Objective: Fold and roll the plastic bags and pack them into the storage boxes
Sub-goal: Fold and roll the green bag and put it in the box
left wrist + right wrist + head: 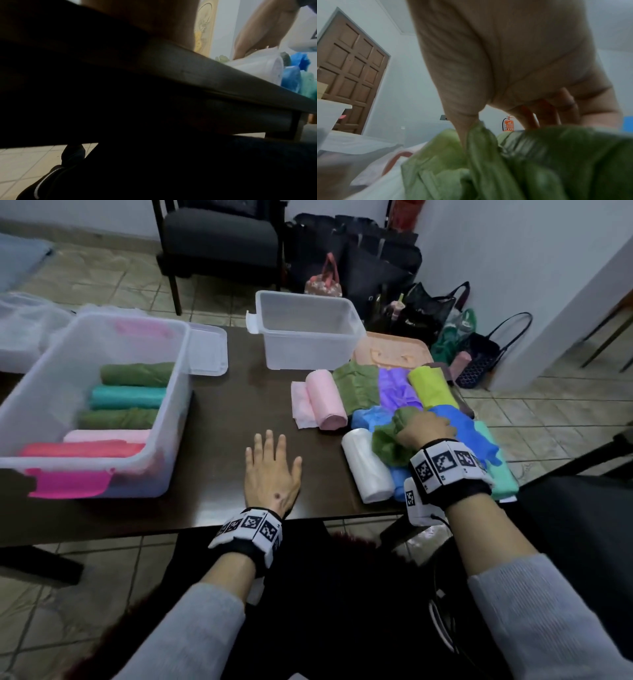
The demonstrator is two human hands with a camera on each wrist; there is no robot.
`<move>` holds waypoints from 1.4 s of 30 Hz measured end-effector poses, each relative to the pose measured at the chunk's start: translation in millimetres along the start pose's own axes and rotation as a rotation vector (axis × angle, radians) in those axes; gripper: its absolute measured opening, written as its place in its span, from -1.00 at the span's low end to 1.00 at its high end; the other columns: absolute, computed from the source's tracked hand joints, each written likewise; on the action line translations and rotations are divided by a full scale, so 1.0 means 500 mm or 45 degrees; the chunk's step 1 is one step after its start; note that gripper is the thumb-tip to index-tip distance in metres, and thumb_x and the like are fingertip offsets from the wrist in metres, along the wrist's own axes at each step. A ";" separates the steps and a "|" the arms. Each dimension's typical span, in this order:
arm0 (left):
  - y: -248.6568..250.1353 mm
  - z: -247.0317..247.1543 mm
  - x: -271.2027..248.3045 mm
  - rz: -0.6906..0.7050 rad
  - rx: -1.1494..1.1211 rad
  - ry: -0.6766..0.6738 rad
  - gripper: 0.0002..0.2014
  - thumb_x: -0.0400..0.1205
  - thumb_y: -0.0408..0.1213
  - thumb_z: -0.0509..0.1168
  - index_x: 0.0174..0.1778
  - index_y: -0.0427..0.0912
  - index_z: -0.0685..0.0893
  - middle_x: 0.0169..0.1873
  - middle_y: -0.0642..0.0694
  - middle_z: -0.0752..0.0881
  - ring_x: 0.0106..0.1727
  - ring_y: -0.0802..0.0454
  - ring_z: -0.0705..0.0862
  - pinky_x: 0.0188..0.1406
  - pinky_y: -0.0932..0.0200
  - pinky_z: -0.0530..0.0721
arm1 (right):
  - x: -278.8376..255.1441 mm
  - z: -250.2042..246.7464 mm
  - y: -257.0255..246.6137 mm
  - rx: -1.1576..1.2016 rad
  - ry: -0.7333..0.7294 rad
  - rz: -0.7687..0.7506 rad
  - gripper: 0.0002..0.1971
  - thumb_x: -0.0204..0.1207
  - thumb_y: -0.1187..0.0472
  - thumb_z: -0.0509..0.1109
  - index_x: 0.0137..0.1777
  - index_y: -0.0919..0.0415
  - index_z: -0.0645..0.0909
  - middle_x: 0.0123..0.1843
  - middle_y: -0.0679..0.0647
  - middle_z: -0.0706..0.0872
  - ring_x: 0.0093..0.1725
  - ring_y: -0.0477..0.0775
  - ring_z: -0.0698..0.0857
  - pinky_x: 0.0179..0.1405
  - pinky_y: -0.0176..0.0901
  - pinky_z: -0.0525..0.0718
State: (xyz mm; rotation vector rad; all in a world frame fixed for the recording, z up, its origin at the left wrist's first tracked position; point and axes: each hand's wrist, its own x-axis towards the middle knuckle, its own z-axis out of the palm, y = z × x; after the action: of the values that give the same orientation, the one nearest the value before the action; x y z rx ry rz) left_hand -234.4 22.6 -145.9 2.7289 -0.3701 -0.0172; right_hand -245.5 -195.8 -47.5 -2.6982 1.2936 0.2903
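My right hand (424, 428) grips a crumpled green plastic bag (388, 445) on top of the pile of coloured bags (445, 419) at the table's right. Seen from the right wrist, thumb and fingers pinch the green bag (488, 162). My left hand (272, 470) lies flat on the dark table (219, 446), fingers spread, holding nothing. A storage box (51, 405) with pink latches at the left holds several rolled bags (126, 398). A second, empty storage box (308, 337) stands at the back. A white roll (366, 470) and a pink roll (325, 402) lie beside the pile.
A clear lid (209, 350) lies behind the left box and a peach lid (390, 350) behind the pile. A dark chair (222, 241) and several handbags (411, 302) stand on the tiled floor beyond the table. The left wrist view is mostly dark along the table edge (205, 75).
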 end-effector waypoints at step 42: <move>-0.116 -0.108 0.099 -0.573 -1.033 -0.296 -0.83 0.63 -0.19 0.30 -0.24 -0.16 0.67 -0.13 -0.27 0.76 -0.20 -0.17 0.77 -0.19 -0.02 0.78 | -0.149 0.076 -0.208 -0.152 0.106 -1.303 -0.60 0.59 0.39 0.13 0.36 0.07 0.50 0.32 0.09 0.48 0.31 0.19 0.46 0.10 0.04 0.51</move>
State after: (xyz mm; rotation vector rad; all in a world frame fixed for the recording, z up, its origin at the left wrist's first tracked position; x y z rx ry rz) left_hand -168.5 81.6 -115.9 1.9441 0.1768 -0.4944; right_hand -214.3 -66.9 -63.4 -3.0571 -0.2077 0.1214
